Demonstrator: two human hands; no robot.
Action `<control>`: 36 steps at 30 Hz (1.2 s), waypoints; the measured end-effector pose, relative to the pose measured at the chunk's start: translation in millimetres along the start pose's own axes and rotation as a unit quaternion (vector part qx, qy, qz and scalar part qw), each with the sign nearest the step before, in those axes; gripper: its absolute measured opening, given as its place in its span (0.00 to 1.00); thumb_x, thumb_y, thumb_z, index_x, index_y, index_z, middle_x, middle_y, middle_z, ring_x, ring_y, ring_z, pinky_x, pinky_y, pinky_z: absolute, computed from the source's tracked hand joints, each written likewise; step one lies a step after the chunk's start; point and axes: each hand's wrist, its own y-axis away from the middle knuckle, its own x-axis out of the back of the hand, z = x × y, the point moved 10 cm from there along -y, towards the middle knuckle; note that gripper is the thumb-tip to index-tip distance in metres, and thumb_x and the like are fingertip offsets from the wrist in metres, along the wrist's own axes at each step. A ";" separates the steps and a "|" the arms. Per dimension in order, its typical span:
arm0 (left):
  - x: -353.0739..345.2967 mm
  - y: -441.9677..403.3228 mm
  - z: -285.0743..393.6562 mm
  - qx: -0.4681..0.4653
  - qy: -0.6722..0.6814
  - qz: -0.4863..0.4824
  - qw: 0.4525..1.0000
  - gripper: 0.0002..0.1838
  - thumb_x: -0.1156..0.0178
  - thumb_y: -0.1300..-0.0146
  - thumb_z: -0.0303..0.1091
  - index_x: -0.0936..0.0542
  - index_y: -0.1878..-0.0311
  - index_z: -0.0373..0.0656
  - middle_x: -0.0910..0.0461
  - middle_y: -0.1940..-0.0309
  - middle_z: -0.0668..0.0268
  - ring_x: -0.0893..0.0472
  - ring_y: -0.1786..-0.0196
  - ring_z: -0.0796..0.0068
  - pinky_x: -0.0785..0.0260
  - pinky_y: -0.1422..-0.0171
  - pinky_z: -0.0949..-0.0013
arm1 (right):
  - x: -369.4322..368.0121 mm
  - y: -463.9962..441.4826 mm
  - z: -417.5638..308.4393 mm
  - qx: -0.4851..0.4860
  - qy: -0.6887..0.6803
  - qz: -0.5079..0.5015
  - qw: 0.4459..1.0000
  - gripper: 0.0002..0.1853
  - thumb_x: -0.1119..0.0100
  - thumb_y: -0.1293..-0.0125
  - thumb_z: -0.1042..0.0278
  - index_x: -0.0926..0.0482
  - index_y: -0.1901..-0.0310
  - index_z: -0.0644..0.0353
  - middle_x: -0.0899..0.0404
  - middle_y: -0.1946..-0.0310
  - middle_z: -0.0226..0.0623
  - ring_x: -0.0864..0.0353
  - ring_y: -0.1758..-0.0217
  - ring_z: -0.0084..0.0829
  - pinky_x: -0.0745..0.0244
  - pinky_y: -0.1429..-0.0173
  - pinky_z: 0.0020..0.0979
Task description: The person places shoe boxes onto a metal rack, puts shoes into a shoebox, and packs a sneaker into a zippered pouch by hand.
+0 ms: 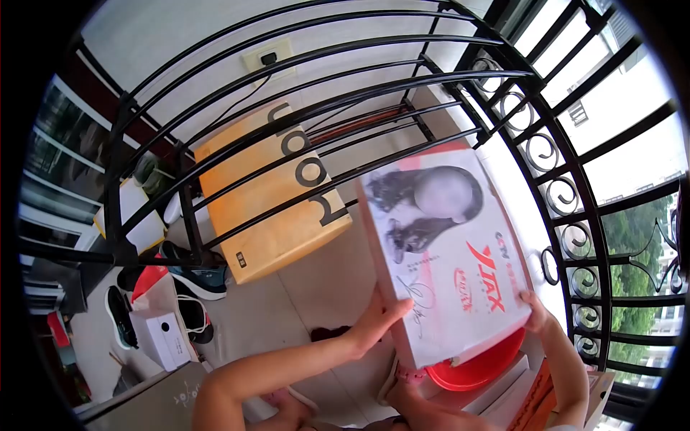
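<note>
Your white box [453,262] reads "YJAX" in red, tilted between your left hand [379,323], pinching its left edge with the thumb uppermost, and your right hand [535,314], gripping the right edge. Beyond your left hand sits a black-lettered orange box [273,197].

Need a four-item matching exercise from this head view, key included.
Things:
1. white box
2. yellow box
3. basin
4. plug

States:
A. pushed into the wall socket
B. held by left hand and right hand
C. red, partly hidden by another thing
D. dark-lettered, seen through black bars

Pairs: 1-B, 2-D, 3-C, 4-A
</note>
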 end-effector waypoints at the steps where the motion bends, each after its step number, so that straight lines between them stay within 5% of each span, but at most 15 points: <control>1: 6.4 -1.1 1.1 -0.004 0.014 0.012 1.000 0.45 0.42 0.38 0.52 0.55 0.31 0.37 0.44 0.34 0.57 0.44 0.31 0.68 0.49 0.29 0.63 | 6.5 -15.2 2.7 -0.010 -0.006 0.001 1.000 0.37 0.43 0.46 0.42 0.29 0.43 0.65 0.23 0.48 0.43 0.23 0.45 0.38 0.30 0.39 0.39; 9: 51.5 -37.6 43.9 -0.042 0.034 0.103 0.993 0.47 0.44 0.38 0.54 0.58 0.28 0.41 0.48 0.31 0.59 0.45 0.29 0.68 0.53 0.28 0.64 | -7.0 -115.8 -47.1 0.051 -0.040 -0.069 0.996 0.37 0.41 0.48 0.44 0.31 0.42 0.65 0.23 0.48 0.46 0.24 0.46 0.39 0.32 0.39 0.38; 13: 67.9 -41.4 44.6 -0.054 -0.045 0.096 0.993 0.42 0.48 0.37 0.59 0.51 0.29 0.45 0.45 0.32 0.61 0.39 0.34 0.67 0.43 0.36 0.63 | -21.7 -170.6 -77.4 0.069 -0.001 -0.024 0.997 0.41 0.39 0.53 0.39 0.30 0.42 0.63 0.24 0.47 0.47 0.26 0.46 0.40 0.33 0.40 0.41; 16: 74.9 5.4 25.0 -0.015 -0.090 0.141 0.986 0.37 0.44 0.35 0.48 0.47 0.31 0.39 0.38 0.36 0.57 0.35 0.35 0.67 0.40 0.36 0.68 | -36.7 -198.5 -108.4 0.115 0.012 -0.006 0.993 0.45 0.38 0.56 0.35 0.30 0.42 0.63 0.24 0.47 0.46 0.25 0.46 0.41 0.32 0.42 0.42; 21: 116.3 81.7 19.2 0.024 -0.116 0.163 0.979 0.39 0.42 0.36 0.45 0.50 0.30 0.38 0.36 0.39 0.51 0.28 0.41 0.66 0.36 0.37 0.61 | -56.0 -237.4 -144.4 0.121 -0.014 -0.089 0.989 0.40 0.43 0.46 0.37 0.32 0.40 0.61 0.24 0.45 0.40 0.26 0.43 0.37 0.34 0.40 0.42; 23: 147.4 108.8 5.6 0.109 -0.011 0.253 0.961 0.37 0.43 0.35 0.43 0.49 0.30 0.40 0.37 0.38 0.52 0.29 0.40 0.67 0.37 0.37 0.63 | -69.2 -244.7 -157.1 0.111 -0.020 -0.136 0.984 0.36 0.45 0.42 0.38 0.32 0.39 0.58 0.24 0.46 0.38 0.27 0.42 0.35 0.35 0.38 0.39; 29: 206.5 124.0 34.7 0.018 0.035 0.360 0.932 0.34 0.45 0.33 0.45 0.48 0.32 0.42 0.34 0.42 0.63 0.29 0.39 0.68 0.37 0.39 0.61 | -76.4 -255.6 -160.1 0.156 -0.070 -0.188 0.967 0.35 0.55 0.35 0.38 0.38 0.34 0.55 0.31 0.39 0.36 0.33 0.36 0.32 0.39 0.33 0.39; 36: 206.7 144.7 14.9 0.021 0.041 0.391 0.919 0.36 0.42 0.36 0.44 0.48 0.32 0.41 0.36 0.39 0.59 0.26 0.42 0.68 0.34 0.42 0.64 | -110.0 -214.0 -147.3 0.169 -0.159 -0.082 0.969 0.35 0.64 0.33 0.34 0.42 0.31 0.49 0.35 0.36 0.30 0.38 0.33 0.32 0.40 0.34 0.39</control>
